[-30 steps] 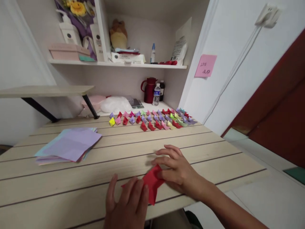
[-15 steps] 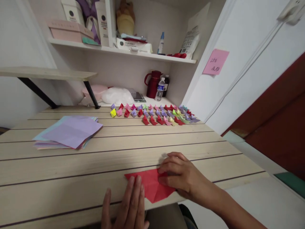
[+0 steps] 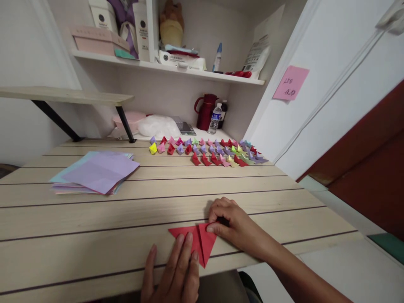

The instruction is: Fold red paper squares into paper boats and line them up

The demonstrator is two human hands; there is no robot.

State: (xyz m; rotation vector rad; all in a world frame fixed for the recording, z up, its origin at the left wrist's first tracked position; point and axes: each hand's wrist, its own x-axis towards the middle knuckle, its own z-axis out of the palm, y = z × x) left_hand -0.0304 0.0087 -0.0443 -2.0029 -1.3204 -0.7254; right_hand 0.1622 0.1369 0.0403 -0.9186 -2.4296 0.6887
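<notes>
A red sheet of origami paper [image 3: 206, 243] lies near the table's front edge, its right flap folded over toward the middle into a pointed shape. My left hand [image 3: 176, 267] rests flat on the left part of the paper, fingers stretched out. At the upper right corner, my right hand [image 3: 229, 223] pinches the folded flap between thumb and curled fingers. Several small folded paper boats [image 3: 205, 159] in red, purple, pink, yellow and green stand in rows at the back of the table.
A stack of coloured paper squares [image 3: 101, 170] lies at the left of the table [image 3: 151, 206]. A raised wooden shelf [image 3: 72, 96] stands on black legs behind it. Against the back wall are a dark red jug [image 3: 206, 112] and a water bottle [image 3: 215, 120].
My right hand has brought the paper's right side over toward the middle, so the sheet is narrower. My left hand stays on the paper. The view has shifted slightly.
</notes>
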